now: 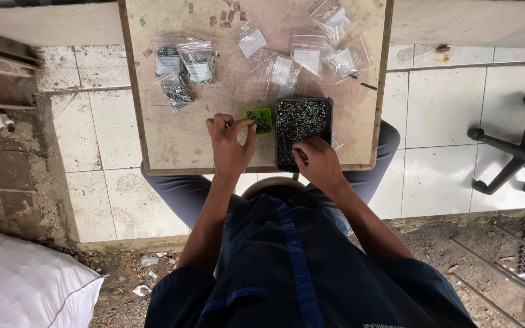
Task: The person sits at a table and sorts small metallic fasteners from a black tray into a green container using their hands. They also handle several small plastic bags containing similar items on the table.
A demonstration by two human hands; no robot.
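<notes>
On the small wooden table (171, 130), the left hand (229, 146) pinches the green cup (260, 119) of screws just left of the black tray (302, 130), whose near end reaches the table's near edge, where the right hand (318, 161) closes on screws, bare wood lying open to the left.

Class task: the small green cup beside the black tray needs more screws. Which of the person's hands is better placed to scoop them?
Right, probably. The right hand already rests in the black tray of screws; the left hand holds the green cup.
</notes>
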